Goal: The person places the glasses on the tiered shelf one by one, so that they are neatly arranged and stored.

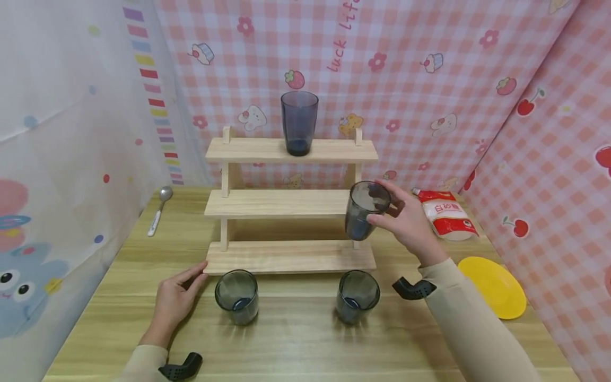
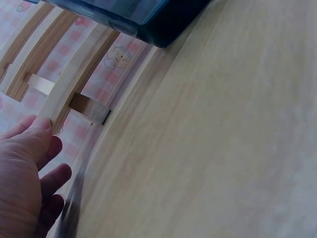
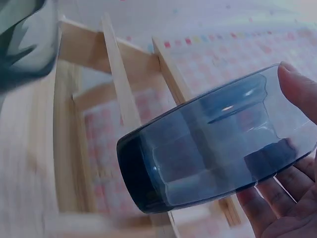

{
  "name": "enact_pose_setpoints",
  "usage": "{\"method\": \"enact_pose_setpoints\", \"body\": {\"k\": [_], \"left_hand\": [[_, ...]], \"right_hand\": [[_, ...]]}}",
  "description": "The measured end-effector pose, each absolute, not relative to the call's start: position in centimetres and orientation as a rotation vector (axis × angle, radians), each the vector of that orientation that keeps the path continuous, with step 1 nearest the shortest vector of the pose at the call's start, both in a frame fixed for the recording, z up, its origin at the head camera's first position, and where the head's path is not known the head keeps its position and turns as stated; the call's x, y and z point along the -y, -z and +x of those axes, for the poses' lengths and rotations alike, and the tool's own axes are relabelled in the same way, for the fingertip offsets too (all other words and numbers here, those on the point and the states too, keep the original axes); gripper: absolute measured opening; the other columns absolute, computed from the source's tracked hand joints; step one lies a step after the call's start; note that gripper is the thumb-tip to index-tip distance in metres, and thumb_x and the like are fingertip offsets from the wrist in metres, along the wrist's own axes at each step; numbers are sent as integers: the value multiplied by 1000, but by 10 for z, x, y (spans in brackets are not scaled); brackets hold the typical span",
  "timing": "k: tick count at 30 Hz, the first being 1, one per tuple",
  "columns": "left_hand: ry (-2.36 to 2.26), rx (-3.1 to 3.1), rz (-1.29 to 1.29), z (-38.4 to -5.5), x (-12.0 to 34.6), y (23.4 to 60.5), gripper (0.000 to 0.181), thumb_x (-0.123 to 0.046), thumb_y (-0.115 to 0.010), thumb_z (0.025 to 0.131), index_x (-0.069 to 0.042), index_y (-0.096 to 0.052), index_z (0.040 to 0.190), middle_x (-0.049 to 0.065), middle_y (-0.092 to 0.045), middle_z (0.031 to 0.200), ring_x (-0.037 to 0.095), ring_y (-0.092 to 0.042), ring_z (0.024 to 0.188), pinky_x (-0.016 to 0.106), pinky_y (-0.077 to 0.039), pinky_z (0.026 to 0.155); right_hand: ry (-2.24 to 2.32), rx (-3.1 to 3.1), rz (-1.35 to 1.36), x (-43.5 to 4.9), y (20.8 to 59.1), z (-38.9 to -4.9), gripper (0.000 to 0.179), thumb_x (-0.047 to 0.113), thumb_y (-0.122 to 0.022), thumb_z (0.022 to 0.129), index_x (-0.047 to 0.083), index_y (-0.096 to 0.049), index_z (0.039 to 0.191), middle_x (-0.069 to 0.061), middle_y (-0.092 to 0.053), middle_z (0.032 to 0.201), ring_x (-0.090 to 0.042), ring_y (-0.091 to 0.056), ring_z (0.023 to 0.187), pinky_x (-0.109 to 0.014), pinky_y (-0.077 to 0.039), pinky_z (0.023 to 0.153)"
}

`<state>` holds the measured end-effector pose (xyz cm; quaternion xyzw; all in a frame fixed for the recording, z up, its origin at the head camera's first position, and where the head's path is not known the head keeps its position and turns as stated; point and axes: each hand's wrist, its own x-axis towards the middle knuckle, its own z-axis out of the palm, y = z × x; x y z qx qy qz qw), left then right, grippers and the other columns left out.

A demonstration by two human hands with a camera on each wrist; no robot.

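My right hand [image 1: 408, 223] grips a tapered, smoky-blue glass tumbler [image 1: 357, 225].
I have my left hand [image 1: 176, 298] pinching the near left corner of the pale, three-tier wooden shelf [image 1: 291, 257].

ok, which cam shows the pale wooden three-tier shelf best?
Head: all three tiers of the shelf are in frame, sharp, only partly covered. Left wrist: a slanted, cropped portion, where the left hand grips it. Right wrist: part of it, tilted, softer, behind the smoky blue glass tumbler.

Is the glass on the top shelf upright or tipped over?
Upright: the glass stands base-down on the top shelf, rim up.
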<state>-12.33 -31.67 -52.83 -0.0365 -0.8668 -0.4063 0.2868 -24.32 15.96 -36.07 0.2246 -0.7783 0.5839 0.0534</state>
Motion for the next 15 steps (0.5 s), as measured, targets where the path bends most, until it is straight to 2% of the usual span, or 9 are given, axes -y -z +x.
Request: {"method": "enact_pose_setpoints", "body": {"k": [6, 15], "left_hand": [[1080, 2315, -108, -126, 318, 530, 27, -4, -76, 82, -7, -74, 109, 7, -72, 102, -13, -56, 97, 2, -42, 82], [1062, 2334, -78, -123, 318, 530, 27, -4, -75, 83, -8, -74, 110, 7, -72, 104, -11, -56, 98, 2, -41, 82]], "right_hand": [[-1927, 2327, 797, -122, 348, -265, 69, 14, -78, 82, 15, -46, 143, -9, -55, 134, -21, -54, 119, -30, -52, 89], [-1949, 2397, 852, -80, 329, -291, 73, 31, -79, 81, 20, -45, 144, 3, -54, 135, -16, -54, 121, -35, -47, 97]]}}
